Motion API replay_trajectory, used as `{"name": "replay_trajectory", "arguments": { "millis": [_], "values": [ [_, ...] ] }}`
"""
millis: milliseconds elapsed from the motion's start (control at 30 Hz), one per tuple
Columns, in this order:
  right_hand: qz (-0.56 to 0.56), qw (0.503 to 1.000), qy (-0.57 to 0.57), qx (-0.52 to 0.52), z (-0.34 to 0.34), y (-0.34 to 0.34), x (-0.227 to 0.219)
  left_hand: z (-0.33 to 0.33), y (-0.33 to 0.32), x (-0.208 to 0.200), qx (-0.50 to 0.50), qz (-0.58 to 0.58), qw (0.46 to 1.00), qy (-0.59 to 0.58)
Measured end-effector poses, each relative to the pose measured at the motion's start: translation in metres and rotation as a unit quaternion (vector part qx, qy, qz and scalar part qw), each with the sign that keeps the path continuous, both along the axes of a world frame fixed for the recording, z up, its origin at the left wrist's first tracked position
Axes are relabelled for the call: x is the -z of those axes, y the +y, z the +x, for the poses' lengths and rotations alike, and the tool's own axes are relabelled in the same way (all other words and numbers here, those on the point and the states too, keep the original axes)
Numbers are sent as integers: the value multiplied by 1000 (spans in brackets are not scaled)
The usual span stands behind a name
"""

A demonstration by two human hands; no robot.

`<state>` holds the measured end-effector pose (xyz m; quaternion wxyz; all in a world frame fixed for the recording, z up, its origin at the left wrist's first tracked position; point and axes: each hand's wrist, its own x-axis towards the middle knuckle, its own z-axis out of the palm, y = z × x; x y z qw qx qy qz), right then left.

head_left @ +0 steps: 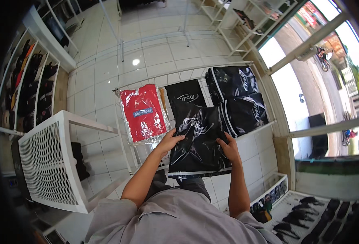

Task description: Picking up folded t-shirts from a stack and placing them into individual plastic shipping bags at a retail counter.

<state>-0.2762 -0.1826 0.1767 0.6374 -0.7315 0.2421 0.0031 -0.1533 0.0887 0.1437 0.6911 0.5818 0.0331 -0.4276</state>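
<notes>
Between my hands is a folded black shirt in a clear plastic bag (197, 142), with a pale printed design near its top. My left hand (171, 141) is closed on its left edge, thumb on top. On the opposite edge my right hand (229, 147) grips it the same way. Just beyond, another folded black shirt (185, 90) lies on the white wire rack (182, 75), partly covered by the held one. A red bagged shirt (143, 114) with a blue printed patch lies left of it. Stacks of black bagged shirts (244, 112) lie at the right.
A white mesh-sided stand (49, 162) stands at my left, near shelves of caps (37, 87). Shoe shelves (248, 24) rise at the far right beside a glass front. Sandals (297, 219) lie on a low white rack at lower right. White tiles cover the floor.
</notes>
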Motion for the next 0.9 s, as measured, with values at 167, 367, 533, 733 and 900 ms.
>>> {"name": "replay_trajectory", "arguments": {
  "millis": [167,367,533,733,900],
  "values": [
    [-73,995,7,-66,89,-61,102,48,-48,101,-97,79,992,-30],
    [-101,987,20,-123,191,-96,166,103,-88,163,-187,127,973,-42],
    [-150,986,-9,-73,219,-120,226,128,-104,203,-238,98,963,-79],
    [-110,984,127,-62,208,-132,330,117,-106,288,-231,232,945,23],
    [-175,956,217,-89,186,-125,363,87,-85,348,-247,364,898,-15]
  ]
}}
